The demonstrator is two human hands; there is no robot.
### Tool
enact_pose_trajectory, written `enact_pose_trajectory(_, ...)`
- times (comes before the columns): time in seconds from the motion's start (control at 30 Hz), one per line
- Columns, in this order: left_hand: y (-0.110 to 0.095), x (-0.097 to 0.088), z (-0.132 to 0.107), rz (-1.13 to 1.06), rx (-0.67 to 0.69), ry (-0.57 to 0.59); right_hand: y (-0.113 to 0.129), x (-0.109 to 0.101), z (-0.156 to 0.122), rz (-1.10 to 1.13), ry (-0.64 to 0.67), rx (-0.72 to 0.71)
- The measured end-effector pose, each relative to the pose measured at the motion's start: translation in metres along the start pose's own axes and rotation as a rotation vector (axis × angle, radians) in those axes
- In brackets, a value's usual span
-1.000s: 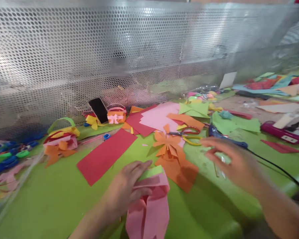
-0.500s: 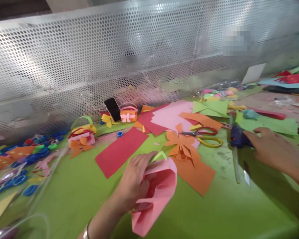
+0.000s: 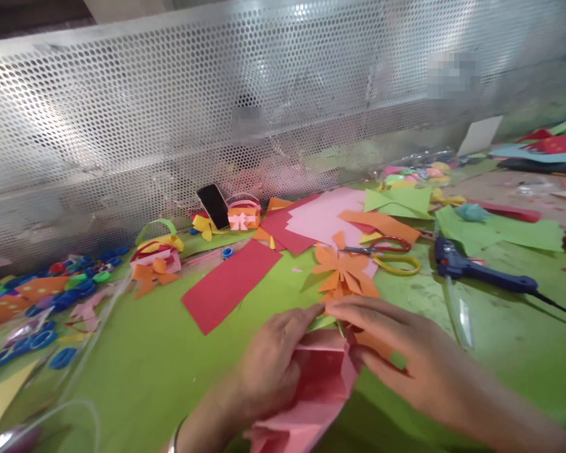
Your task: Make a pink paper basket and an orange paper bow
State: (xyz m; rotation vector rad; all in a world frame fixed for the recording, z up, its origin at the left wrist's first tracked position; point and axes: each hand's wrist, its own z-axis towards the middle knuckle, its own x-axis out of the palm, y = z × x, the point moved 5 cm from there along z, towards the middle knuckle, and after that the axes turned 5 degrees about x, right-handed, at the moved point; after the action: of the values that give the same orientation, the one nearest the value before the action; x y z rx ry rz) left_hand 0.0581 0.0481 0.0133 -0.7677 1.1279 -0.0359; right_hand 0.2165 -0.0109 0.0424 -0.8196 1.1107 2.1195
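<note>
An open, folded pink paper bag (image 3: 327,409) with a red inside is tilted over the table close to me. My left hand (image 3: 271,358) is closed round its left side, thumb inside the opening. My right hand (image 3: 429,358) grips the far right corner of the bag, its fingertips meeting those of my left hand. Between the fingertips a small light green paper piece (image 3: 321,323) shows at the bag's far rim, partly hidden. Just beyond the hands lies an orange paper flower (image 3: 343,267). Right of it, a dark blue glue gun (image 3: 485,270) rests on the table.
Scissors (image 3: 389,257) with red and yellow handles lie behind the hands. A red paper strip (image 3: 231,286) is at the left. Farther back are a phone (image 3: 213,206), a small orange basket (image 3: 243,217) and pink sheets (image 3: 325,217). A perforated metal panel (image 3: 170,113) borders the table.
My right hand has let go of the glue gun, which now lies on the table, and has come left to the pink bag. The bag has moved slightly nearer to me.
</note>
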Motion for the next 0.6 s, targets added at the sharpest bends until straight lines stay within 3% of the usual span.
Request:
enact_pose_trajectory(0.1,-0.004,0.0,0.0,0.04,0.031,0.042,-0.005,0.001,-0.002,0.045,0.024,0.001)
enact_pose_trajectory(0.3,-0.015,-0.007,-0.002,0.023,0.026,0.179,-0.011,0.004,0.001,0.207,0.195,0.103)
enact_pose_trajectory(0.6,-0.014,-0.008,-0.008,-0.298,-0.25,0.386,0.008,0.005,-0.014,-0.046,-0.066,-0.105)
